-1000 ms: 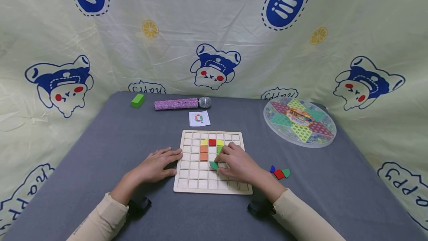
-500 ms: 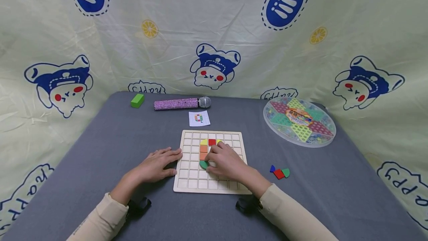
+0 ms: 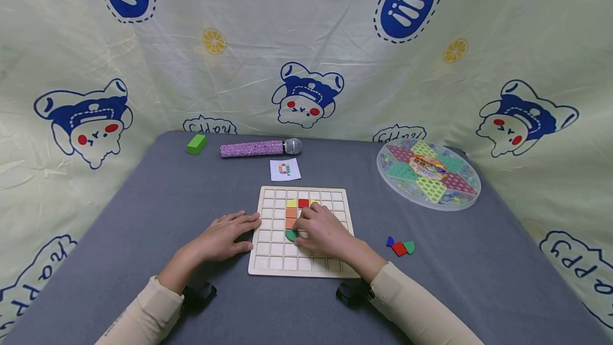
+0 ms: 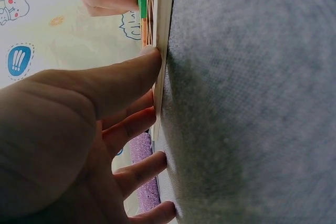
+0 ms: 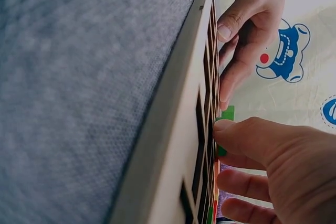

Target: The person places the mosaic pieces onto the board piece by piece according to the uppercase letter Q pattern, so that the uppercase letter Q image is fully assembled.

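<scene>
Your right hand (image 3: 322,233) has the green quarter-round piece (image 3: 290,236) in a narrow pinch, thumb on the near side and fingertips on the far side, with the gap between them only about as wide as the piece itself. The piece lies at the left end of that grip, so it pokes out past your fingertips on the side toward your left hand (image 3: 231,236). It has no real long axis to line up; what counts is how it is turned—a straight edge faces away from you, toward the nearer orange tile (image 3: 291,223) just beyond the grip, and the curve falls away toward you and to the left. Its right side is hidden under your thumb and fingers. In the left wrist view the piece seems to stand a little higher off the board (image 3: 269,263) than the orange beside it, so I'd judge it not fully bedded in its square, though the angle is too flat to be sure. That small height, straight down from your pinch, is the relation to watch. Your right hand is plainly the nearer one, already touching the piece; your left is well apart to the left of the grip, fingers spread and lightly bent, holding nothing, with the thumb and some fingertips against the board's edge—well placed, I'd say, to steady it.
</scene>
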Demonstrator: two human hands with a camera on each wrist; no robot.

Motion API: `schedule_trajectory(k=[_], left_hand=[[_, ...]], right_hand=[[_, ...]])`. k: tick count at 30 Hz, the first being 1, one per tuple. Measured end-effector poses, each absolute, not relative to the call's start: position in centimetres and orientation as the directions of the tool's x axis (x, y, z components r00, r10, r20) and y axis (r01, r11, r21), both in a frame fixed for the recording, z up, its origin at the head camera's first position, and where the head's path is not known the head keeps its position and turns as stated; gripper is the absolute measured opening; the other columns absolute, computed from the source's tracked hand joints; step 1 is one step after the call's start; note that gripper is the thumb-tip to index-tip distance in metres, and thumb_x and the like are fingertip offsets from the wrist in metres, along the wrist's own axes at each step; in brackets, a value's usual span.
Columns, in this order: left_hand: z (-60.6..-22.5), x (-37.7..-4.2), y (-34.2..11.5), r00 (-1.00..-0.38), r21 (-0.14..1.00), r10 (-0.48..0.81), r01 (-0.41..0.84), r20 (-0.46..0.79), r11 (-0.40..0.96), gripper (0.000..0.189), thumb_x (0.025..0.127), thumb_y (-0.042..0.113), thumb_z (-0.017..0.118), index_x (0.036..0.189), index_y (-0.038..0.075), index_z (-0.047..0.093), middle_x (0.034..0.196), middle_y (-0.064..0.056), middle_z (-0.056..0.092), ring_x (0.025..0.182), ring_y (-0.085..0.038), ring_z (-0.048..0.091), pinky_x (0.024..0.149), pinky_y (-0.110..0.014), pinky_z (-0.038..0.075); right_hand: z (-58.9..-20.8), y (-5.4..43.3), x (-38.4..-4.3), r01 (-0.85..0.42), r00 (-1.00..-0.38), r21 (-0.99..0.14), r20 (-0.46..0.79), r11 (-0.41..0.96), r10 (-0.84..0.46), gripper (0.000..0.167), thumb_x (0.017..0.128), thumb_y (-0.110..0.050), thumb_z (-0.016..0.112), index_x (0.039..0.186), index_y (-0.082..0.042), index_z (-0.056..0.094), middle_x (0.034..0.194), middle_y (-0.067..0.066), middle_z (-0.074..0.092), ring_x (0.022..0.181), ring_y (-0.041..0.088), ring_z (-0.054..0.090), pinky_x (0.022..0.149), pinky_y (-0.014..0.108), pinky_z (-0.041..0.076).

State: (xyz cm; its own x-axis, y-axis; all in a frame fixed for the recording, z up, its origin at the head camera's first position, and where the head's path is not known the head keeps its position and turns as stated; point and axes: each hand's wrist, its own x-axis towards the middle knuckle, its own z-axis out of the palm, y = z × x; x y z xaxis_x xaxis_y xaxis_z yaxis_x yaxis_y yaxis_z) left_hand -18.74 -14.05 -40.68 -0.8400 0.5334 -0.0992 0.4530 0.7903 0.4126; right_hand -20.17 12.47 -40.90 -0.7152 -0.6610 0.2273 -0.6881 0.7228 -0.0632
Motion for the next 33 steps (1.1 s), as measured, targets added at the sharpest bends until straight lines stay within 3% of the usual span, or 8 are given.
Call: schedule_trajectory(k=[16, 33], left_hand=[[-40.7, -18.7, -14.0, -0.841, 0.415, 0.531, 0.449, -0.103, 0.791, 0.056, 0.092, 0.030, 0.060, 0.143, 0.013, 0.043, 0.153, -0.005, 0.036, 0.143, -0.037, 0.025, 0.105, -0.068, 0.021], [-40.6, -18.6, -13.8, -0.846, 0.403, 0.519, 0.436, -0.120, 0.805, 0.056, 0.092, 0.030, 0.060, 0.143, 0.014, 0.042, 0.153, -0.004, 0.035, 0.143, -0.037, 0.025, 0.105, -0.069, 0.020]], right_hand=[[-40.7, 13.7, -19.7, -0.691, -0.698, -0.035, 0.293, 0.722, -0.654, 0.018, 0.078, -0.027, 0.074, 0.094, -0.020, 0.074, 0.089, -0.004, 0.063, 0.083, 0.014, 0.047, 0.071, 0.028, 0.040], [-39.9, 22.6, -17.1, -0.605, -0.769, -0.095, 0.326, 0.791, -0.549, 0.028, 0.074, -0.029, 0.080, 0.098, -0.016, 0.071, 0.092, -0.003, 0.059, 0.085, 0.013, 0.045, 0.073, 0.032, 0.040]])
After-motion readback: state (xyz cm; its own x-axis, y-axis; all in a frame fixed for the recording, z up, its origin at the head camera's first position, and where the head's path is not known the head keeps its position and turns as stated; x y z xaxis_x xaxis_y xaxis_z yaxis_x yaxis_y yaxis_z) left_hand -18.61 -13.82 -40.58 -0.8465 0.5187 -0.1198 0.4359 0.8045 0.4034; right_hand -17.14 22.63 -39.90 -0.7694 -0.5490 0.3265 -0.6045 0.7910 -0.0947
